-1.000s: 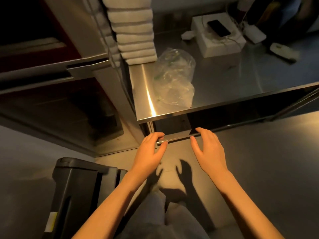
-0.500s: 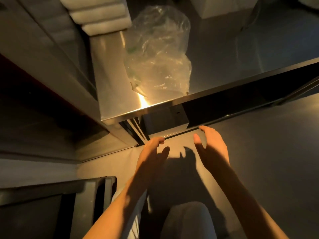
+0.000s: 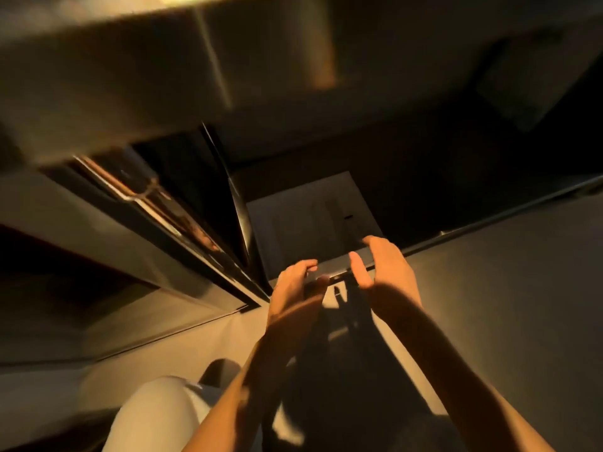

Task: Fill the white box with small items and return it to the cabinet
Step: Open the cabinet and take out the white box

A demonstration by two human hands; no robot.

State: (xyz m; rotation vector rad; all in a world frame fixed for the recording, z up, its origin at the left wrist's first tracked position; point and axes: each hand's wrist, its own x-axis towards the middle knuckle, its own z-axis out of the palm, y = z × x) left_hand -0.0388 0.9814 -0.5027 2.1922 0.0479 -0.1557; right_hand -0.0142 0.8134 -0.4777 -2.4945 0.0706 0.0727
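Observation:
The white box [image 3: 310, 220] is a pale, open-topped box standing in the dark cabinet [image 3: 424, 177] under the steel counter, just behind the cabinet's bottom rail. My left hand [image 3: 293, 288] is at the box's near left edge, fingers curved over the rail and thumb spread below. My right hand [image 3: 385, 269] is at the near right corner, with its fingertips reaching over the edge and its thumb apart. The frame is blurred, so I cannot tell whether either hand grips the box. What lies inside the box does not show.
The counter's underside and front lip [image 3: 163, 76] hang overhead. A sliding steel door with a handle [image 3: 143, 197] stands to the left of the opening. The floor [image 3: 505, 272] spreads out to the right, and my light-trousered knee [image 3: 163, 415] is at the bottom left.
The view has dropped below the counter edge, so the plastic bag and countertop are out of sight and the box inside the cabinet shows. Both hands have moved forward to its near edge.

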